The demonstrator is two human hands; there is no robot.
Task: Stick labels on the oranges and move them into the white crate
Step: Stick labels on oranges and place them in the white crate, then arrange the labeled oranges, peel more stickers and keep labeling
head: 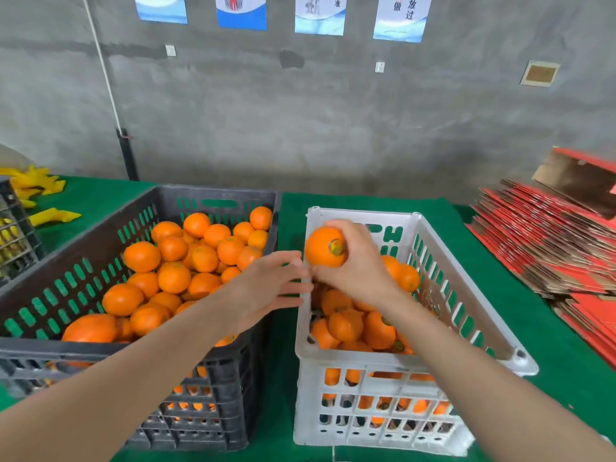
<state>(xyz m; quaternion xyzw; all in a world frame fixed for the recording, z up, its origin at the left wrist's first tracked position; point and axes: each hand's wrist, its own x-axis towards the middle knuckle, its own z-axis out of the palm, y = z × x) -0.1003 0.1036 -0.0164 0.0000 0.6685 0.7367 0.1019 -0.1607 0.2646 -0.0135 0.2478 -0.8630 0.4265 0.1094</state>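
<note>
My right hand (pixel 356 261) grips an orange (pixel 321 246) above the far left corner of the white crate (pixel 393 361). A round label (pixel 336 247) sits on that orange, under my thumb. My left hand (pixel 270 288) hovers beside it with fingers straight and relaxed, holding nothing, over the gap between the crates. The white crate holds several labelled oranges (pixel 363 328). The black crate (pixel 200 361) on the left is piled with oranges (pixel 173 278).
Both crates stand on a green-covered table (pixel 566 355). Flattened red cartons (pixel 553 251) are stacked at the right. Yellow packaging (pixel 50 215) and another dark crate (pixel 16 235) lie at the far left. A grey wall with posters rises behind.
</note>
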